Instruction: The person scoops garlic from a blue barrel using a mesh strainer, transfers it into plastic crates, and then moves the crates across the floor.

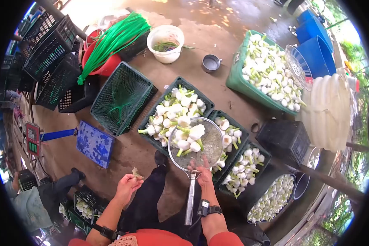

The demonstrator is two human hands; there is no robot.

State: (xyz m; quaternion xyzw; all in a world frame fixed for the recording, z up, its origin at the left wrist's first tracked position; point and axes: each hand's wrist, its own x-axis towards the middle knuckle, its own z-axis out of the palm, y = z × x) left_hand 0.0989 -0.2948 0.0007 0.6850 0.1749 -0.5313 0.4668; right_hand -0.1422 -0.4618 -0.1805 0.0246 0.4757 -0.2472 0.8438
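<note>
Head view: L hand is pinched nearly closed, thumb & fingertips on a pale scrap that sticks out past them. R hand is loosely curled at the strainer, holding it where handle meets rim; some fingers reach under the mesh, partly hidden. Handle runs back alongside the R forearm, on its inner side. White bulbs sit on the mesh, up & left of the R fingers, apart from them.

Edges/room: strainer overlaps the crate of bulbs & the next crate in view; can't tell the height gap or if it touches. Bare floor lies btwn L hand & the blue platform, w/ open room there. R side is tighter, w/ the far crate just beyond the hand.

Looks: strainer's round, fine mesh, shiny metal rim, long metal handle. Bulbs on it are white, rounded, w/ short green stems, clustered toward the upper L half. Scrap's small, thin, crumpled, pale tan.
</note>
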